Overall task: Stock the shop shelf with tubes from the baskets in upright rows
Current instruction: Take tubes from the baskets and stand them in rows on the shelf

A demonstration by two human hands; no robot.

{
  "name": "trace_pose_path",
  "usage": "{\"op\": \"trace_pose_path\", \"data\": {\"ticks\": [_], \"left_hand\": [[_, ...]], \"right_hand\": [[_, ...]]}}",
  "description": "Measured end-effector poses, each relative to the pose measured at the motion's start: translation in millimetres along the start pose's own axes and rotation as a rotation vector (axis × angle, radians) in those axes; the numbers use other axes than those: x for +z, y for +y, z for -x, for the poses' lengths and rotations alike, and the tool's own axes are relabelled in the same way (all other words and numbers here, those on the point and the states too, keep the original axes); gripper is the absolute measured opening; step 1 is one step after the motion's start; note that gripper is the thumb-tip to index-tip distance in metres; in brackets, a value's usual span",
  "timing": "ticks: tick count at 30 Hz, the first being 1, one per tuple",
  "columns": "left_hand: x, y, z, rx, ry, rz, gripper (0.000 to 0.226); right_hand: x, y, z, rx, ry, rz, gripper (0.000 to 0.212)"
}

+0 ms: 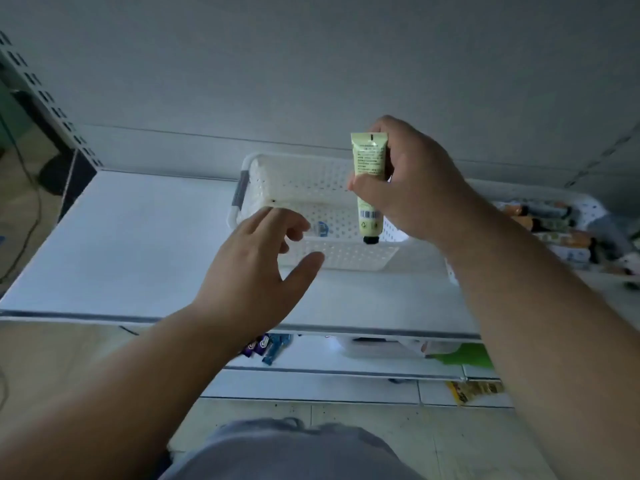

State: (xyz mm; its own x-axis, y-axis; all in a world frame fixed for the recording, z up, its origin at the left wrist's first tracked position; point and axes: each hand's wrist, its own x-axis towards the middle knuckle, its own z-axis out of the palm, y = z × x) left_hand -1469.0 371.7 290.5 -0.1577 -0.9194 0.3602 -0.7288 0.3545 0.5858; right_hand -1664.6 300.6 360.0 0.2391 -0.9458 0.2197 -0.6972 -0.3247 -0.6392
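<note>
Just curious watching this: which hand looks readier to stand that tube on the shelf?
The right hand: it already grips the tube, cap down, above the shelf. The left hand is open, holding nothing.

A shop: white metal shelves (138, 237) on slotted uprights (52, 102), packaged goods (266, 346) on the lower shelf.

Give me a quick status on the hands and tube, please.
Right hand grips green tube, cap down. Left hand open over white basket. Nothing blocking the shelf.
</note>
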Motion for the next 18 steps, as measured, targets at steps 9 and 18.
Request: {"op": "trace_pose_path", "data": {"ticks": [9,18], "left_hand": [[59.6,83.0,-4.1,0.224,-0.174,0.233,0.061],[186.1,261.0,15.3,0.424,-0.3,0.26,0.062]], "right_hand": [[-56.3,29.2,114.2,0.246,0.108,-0.328,0.027],[-192.6,132.6,276.2,0.406,0.313,-0.368,0.008]]}}
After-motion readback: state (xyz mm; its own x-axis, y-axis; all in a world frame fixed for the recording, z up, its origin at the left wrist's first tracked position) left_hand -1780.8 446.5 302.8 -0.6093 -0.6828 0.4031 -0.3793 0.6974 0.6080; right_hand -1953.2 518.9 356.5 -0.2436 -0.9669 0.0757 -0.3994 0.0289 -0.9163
